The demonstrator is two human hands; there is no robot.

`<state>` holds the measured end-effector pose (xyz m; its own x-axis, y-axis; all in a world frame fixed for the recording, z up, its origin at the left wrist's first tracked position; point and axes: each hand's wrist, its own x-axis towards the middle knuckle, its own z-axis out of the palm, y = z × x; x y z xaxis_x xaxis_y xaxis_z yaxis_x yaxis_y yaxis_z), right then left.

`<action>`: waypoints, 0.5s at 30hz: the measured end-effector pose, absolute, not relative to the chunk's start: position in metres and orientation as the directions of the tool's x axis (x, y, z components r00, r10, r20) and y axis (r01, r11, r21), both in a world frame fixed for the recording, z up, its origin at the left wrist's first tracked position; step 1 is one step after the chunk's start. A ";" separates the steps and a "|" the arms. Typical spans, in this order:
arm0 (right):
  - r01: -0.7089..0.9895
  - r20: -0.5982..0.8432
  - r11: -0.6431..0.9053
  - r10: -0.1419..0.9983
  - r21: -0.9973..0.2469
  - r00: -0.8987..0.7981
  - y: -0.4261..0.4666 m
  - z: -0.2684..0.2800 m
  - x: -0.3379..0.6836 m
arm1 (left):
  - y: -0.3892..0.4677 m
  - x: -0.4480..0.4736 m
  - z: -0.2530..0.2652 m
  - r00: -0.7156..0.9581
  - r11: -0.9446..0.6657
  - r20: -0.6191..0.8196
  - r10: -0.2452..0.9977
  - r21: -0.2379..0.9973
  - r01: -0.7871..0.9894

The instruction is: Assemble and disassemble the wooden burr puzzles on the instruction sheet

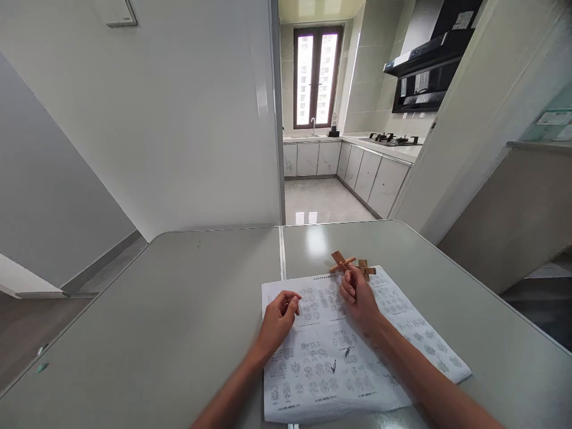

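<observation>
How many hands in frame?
2. The left hand is loosely curled at the left part of the printed sheet; the right hand is at the wooden pieces by the sheet's far edge. No others show.

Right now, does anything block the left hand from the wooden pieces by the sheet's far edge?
Nothing visible stands between the left hand and the crossed wooden pieces at the right hand's fingers. Toward the wooden piece farther right, though, the right hand itself is in the way.
</observation>
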<state>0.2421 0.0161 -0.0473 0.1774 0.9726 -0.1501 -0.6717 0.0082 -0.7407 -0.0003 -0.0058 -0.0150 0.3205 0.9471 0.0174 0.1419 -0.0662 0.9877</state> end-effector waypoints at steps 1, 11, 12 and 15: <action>-0.684 -0.157 0.016 0.969 -0.729 0.189 0.017 -0.049 0.245 | -0.006 0.000 -0.015 0.321 -0.064 0.015 0.947 0.987 0.145; -0.842 -0.227 -0.003 0.964 -0.539 0.141 0.032 -0.061 0.267 | -0.005 0.000 -0.018 0.309 -0.062 0.022 0.951 0.991 0.120; -0.844 -0.227 -0.004 0.964 -0.536 0.140 0.032 -0.061 0.268 | -0.005 0.000 -0.019 0.308 -0.061 0.022 0.951 0.991 0.117; -0.847 -0.230 -0.003 0.963 -0.531 0.140 0.032 -0.059 0.268 | -0.005 0.000 -0.019 0.310 -0.063 0.025 0.951 0.991 0.115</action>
